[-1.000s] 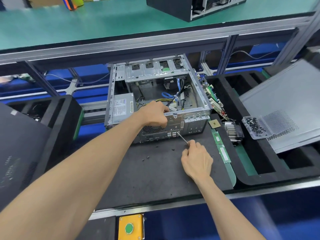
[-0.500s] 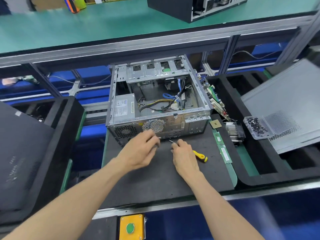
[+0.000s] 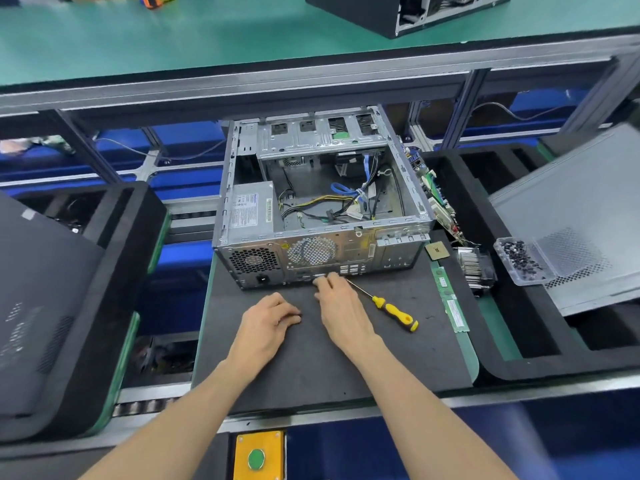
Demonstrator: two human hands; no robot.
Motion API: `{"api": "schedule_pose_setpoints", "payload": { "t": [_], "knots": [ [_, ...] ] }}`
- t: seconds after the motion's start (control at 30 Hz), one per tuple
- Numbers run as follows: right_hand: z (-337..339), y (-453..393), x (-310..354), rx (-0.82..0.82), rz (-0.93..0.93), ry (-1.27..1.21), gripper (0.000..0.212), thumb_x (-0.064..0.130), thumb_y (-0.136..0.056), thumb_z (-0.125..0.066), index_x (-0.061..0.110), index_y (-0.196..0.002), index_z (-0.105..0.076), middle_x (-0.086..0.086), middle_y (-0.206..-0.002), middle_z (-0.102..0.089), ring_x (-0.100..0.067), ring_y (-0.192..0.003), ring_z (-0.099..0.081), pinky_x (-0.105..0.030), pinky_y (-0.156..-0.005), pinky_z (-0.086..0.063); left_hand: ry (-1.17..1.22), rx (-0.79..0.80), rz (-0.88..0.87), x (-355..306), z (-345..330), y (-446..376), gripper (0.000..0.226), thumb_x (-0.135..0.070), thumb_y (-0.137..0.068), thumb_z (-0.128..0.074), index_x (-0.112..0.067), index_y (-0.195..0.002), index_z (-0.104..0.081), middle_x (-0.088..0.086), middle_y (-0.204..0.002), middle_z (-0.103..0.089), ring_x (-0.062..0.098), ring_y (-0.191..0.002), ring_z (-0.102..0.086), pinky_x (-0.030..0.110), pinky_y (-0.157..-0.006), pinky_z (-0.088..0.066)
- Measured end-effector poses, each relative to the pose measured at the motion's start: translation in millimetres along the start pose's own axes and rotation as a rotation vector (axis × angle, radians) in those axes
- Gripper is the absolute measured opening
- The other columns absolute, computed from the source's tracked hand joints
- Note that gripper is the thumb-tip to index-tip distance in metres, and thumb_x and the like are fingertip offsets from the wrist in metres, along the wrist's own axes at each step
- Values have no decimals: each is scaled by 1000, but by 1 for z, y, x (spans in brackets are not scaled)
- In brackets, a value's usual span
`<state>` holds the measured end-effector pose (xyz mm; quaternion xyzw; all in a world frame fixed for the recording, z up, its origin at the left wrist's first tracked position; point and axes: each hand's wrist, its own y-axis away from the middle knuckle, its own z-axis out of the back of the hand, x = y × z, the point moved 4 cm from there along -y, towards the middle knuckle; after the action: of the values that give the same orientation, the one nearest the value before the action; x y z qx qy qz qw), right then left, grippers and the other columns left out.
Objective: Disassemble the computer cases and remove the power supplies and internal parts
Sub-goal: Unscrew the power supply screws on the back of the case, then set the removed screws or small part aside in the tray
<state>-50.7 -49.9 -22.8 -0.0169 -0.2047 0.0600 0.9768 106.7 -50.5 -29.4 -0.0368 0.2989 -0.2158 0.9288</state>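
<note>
An open metal computer case [image 3: 349, 249] lies on the black mat [image 3: 311, 368], rear panel towards me. Its power supply [image 3: 250, 209] sits inside at the left, with loose cables [image 3: 332, 202] beside it. My left hand [image 3: 266, 323] rests on the mat with bent fingers, the tips closing on a small dark screw [image 3: 300, 317]. My right hand [image 3: 341, 306] reaches to the foot of the rear panel, thumb and forefinger close together; whatever is between them is blurred. A yellow-handled screwdriver [image 3: 393, 310] lies on the mat just right of that hand.
A motherboard [image 3: 438, 202] leans against the case's right side. Nearby are a CPU chip [image 3: 437, 251], a heatsink [image 3: 474, 268], memory sticks [image 3: 452, 303] and a clear box of screws [image 3: 523, 261] on a grey side panel [image 3: 581, 202]. A black case [image 3: 41, 299] stands left.
My left hand left the case's top edge and came down to the mat. My right hand laid the screwdriver on the mat and moved to the foot of the rear panel.
</note>
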Motion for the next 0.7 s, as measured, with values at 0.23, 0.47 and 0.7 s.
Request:
{"api": "schedule_pose_setpoints", "payload": {
  "t": [0.23,0.47,0.7],
  "knots": [
    [-9,-12,11,21,-17,69,29,-5,-92,-51,3,-120,-50,-16,-125,-49,-32,-115,-48,-37,-90,-41,147,-87,299,-4,-1,-11,13,-10,-89,-72,-21,-83,-70,-8,-83,-63,6,-77,-59,28,-75,-47],
    [8,7,-22,-163,-519,-857,12,12,-98,-58,13,-97,-70,1,-87,-69,-14,-82,-63,-21,-74,-50,440,-142,337,-41,-10,-35,24,-5,-88,-71,-29,-85,-73,-16,-78,-71,0,-71,-68,7,-69,-47],
    [52,34,-71,-317,-673,-1163,20,6,-97,-60,16,-86,-72,5,-61,-64,-8,-60,-57,-26,-59,-47,502,-90,224,-108,-37,-64,16,-11,-89,-71,-27,-89,-77,-18,-80,-72,-5,-79,-66,4,-73,-45]
  ]
}}
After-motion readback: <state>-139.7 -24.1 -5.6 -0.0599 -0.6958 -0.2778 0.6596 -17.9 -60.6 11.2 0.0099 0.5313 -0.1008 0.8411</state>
